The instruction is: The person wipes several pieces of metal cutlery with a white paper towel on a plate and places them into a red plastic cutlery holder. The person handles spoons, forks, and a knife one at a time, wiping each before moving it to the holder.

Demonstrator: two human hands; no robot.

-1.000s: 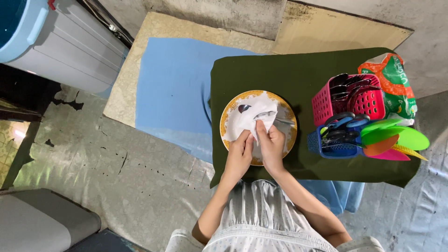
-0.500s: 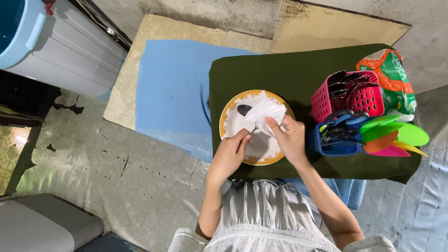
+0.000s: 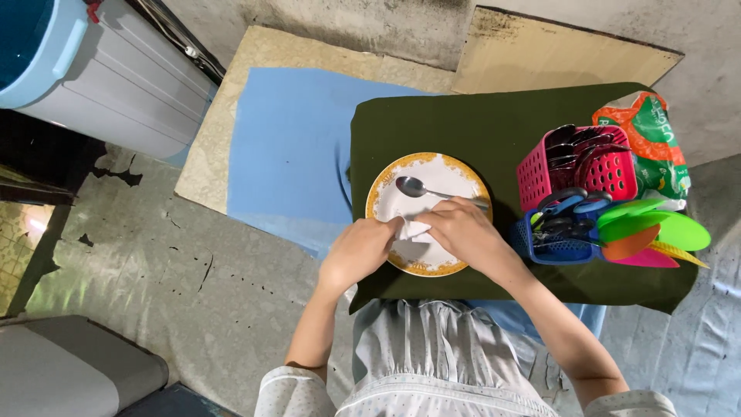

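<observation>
Both hands, left hand (image 3: 361,249) and right hand (image 3: 461,229), pinch a white napkin (image 3: 414,229) on the plate (image 3: 386,185), spoon (image 3: 421,188) just beyond them.

A dark green cloth covers the surface (image 3: 463,123). Directly on it sit a gold-rimmed plate (image 3: 386,185), a red basket (image 3: 587,174), a blue basket (image 3: 556,247) just in front, and a printed bag (image 3: 656,139) at the right edge.

1. My left hand (image 3: 361,249) and right hand (image 3: 463,230) cover most of the white cloth (image 3: 413,229); I see only a small fold.
2. The spoon (image 3: 421,188) handle disappears under my right hand.
3. The red basket (image 3: 575,170) contents are too dark to identify.
</observation>
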